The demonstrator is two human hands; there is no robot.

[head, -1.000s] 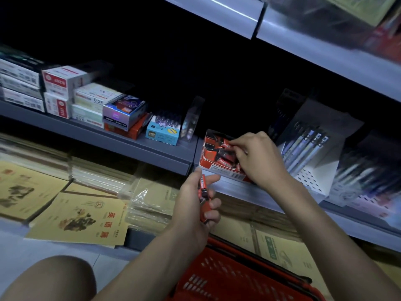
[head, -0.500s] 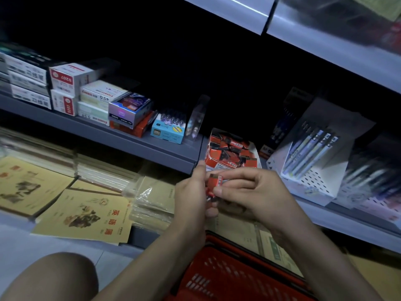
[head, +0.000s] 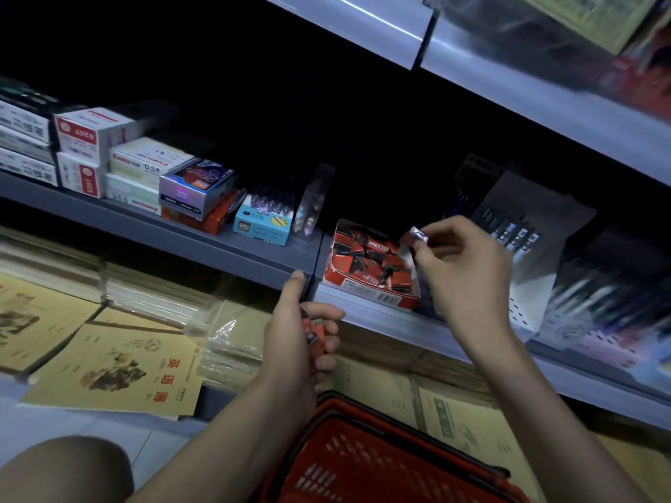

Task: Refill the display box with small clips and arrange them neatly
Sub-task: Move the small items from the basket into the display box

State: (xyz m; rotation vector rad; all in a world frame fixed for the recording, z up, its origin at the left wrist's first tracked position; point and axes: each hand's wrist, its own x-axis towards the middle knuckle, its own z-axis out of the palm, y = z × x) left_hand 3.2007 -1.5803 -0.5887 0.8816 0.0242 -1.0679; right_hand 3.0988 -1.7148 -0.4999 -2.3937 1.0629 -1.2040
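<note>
While your left hand (head: 301, 343) grips small red clip packets (head: 314, 330), your right hand (head: 461, 270) pinches one shiny clip (head: 417, 235) (other fingers curled) by the red cardboard display box (head: 370, 288).

A dimly lit aisle of a stationery shop: tiers of grey metal shelves (head: 218, 245) carry stacked printed cartons (head: 145, 165), white perforated racks (head: 523, 306) of pens (head: 599, 295) and an open red display box (head: 366, 288) of small clips (head: 366, 252). Plastic-wrapped exercise books (head: 109, 364) lie flat on the lowest tier, and a red plastic shopping basket (head: 363, 466) sits below.
</note>
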